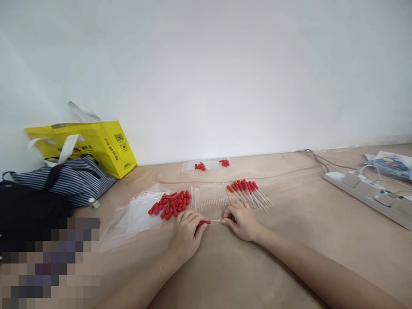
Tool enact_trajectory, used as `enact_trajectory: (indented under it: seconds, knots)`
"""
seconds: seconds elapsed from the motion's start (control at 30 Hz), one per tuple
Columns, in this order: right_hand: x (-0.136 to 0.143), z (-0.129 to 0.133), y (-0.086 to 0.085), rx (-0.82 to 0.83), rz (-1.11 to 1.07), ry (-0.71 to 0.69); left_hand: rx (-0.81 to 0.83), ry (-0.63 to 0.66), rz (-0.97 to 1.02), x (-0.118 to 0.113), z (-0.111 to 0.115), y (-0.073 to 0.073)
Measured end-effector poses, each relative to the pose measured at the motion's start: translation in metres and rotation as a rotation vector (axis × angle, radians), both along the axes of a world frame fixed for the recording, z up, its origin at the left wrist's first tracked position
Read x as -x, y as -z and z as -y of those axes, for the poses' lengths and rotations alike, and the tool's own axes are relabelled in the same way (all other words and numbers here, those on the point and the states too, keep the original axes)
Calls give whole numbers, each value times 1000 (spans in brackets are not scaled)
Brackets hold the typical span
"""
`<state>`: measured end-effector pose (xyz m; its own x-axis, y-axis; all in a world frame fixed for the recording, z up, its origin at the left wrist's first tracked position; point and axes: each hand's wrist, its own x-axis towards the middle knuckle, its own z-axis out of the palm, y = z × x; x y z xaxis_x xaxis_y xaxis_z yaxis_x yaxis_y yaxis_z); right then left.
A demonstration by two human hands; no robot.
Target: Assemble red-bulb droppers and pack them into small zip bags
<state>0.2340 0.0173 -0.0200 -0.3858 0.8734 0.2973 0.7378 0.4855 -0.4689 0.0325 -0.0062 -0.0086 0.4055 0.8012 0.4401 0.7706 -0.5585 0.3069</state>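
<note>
My left hand (189,234) is closed on a red rubber dropper bulb (204,222), whose open end points right. Between the thumb and fingers of my right hand (242,221) is a thin clear dropper tube (216,220). The tube's left end meets or nearly meets the bulb; I cannot tell whether it is inside. Beyond my left hand lies a pile of loose red bulbs (172,204). A row of bare clear tubes (212,195) lies in front of both hands. Past my right hand, several droppers with red bulbs fitted (249,191) are fanned out.
Clear zip bags (128,219) lie left of the bulb pile. Another bag (210,164) with bulbs and tubes lies near the wall. A yellow bag (109,146), a striped bag (74,178) and a black bag (28,210) stand left. A power strip (370,195) with cables is right.
</note>
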Motion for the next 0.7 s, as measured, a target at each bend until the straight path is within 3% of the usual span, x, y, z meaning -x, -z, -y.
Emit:
enact_trajectory:
  seconds: [0.3, 0.7]
  knots:
    - [10, 12, 5, -84, -130, -38, -24, -40, 60, -1, 0, 4]
    - [14, 24, -2, -213, -78, -147, 14, -39, 129, 2, 3, 5]
